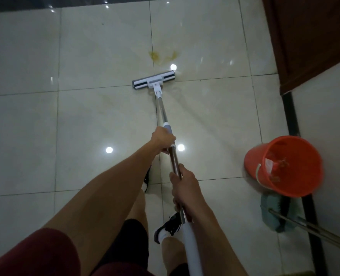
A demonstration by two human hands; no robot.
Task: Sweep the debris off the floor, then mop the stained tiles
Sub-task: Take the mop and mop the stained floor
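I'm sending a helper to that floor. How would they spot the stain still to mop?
Start at the brown cabinet on the right and look left across the pale tiles. Just beyond the mop head lies the stain. It's the only strong yellow patch there; the other marks are faint smears.

Legible text, labels, brands, numbers, signs: none that I can read. My mop carries no readable marking on head or handle. The orange bucket has a pale label inside it, but it is too blurred to make out.
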